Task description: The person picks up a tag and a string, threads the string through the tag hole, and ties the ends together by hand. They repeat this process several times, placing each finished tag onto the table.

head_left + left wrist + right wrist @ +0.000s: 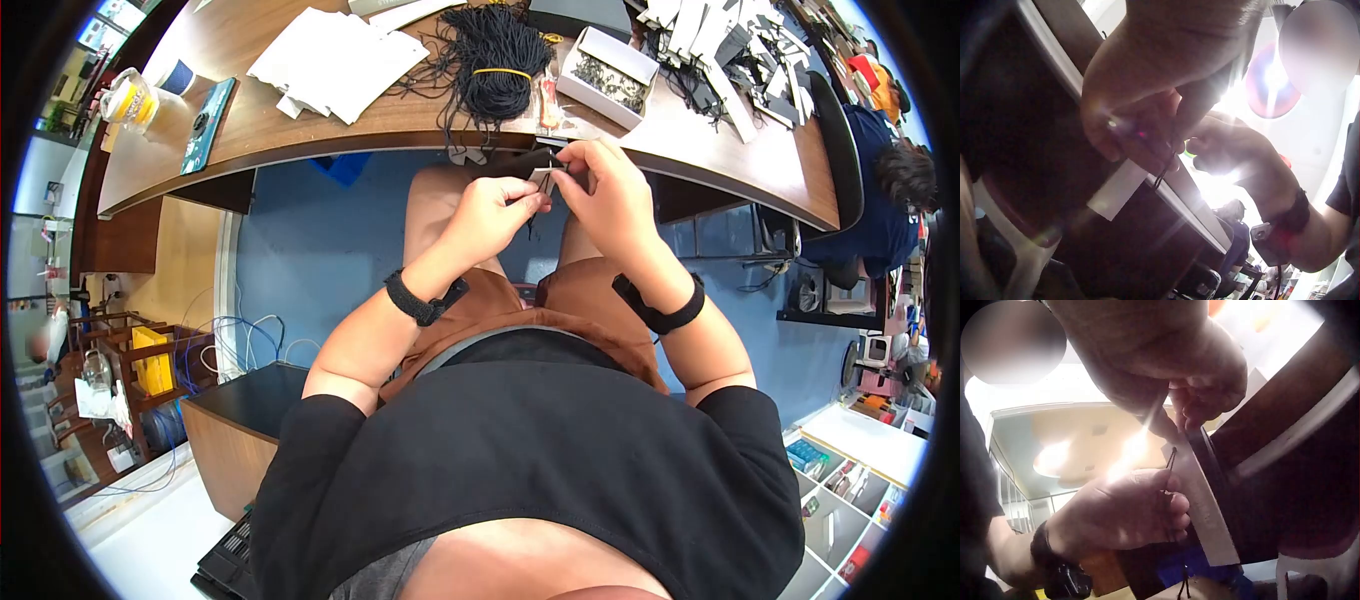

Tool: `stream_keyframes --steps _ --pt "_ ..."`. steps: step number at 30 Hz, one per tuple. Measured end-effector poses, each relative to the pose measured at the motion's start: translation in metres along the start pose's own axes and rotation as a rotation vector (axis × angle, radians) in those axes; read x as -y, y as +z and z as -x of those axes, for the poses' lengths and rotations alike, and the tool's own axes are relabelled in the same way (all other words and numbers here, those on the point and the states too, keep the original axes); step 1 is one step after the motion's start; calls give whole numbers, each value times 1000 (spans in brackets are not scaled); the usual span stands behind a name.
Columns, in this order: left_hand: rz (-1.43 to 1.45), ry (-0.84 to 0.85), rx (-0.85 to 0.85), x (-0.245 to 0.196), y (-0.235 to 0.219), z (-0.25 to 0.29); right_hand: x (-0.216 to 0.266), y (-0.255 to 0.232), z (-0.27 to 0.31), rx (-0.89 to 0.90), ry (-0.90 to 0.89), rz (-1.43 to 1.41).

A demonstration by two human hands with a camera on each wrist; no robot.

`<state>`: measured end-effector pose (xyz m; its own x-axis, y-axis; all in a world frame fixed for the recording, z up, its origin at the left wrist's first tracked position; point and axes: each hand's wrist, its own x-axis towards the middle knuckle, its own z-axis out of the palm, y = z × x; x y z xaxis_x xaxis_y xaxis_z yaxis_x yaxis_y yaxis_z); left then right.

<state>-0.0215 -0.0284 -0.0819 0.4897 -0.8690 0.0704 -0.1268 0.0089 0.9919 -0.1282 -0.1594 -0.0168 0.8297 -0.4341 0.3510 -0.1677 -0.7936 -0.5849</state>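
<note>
In the head view both hands meet in front of the table edge, above the lap. My right hand (612, 195) pinches the upper end of a pale strip-shaped tag (1207, 515), which hangs down at a slant in the right wrist view. A thin black cord (1171, 461) runs by the tag's top end and between the thumb and fingers of my left hand (497, 212), its loose ends dangling below. The left fingertips are close beside the tag. In the left wrist view the left hand hides the tag's upper part.
On the wooden table (300, 135) lie a banded bundle of black cords (495, 85), an open white box (622, 112) of small dark parts, a heap of white and black tags (735, 105) and white sheets (330, 60). A clear jar (130, 105) stands left. Another person (870, 190) sits at right.
</note>
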Motion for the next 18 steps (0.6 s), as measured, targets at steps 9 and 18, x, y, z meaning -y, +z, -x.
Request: stream_keyframes --steps 9,18 --pt "75 -116 41 8 3 10 -1 6 6 -60 -179 -9" --pt "69 -173 115 -3 -1 15 -14 4 9 215 239 -400"
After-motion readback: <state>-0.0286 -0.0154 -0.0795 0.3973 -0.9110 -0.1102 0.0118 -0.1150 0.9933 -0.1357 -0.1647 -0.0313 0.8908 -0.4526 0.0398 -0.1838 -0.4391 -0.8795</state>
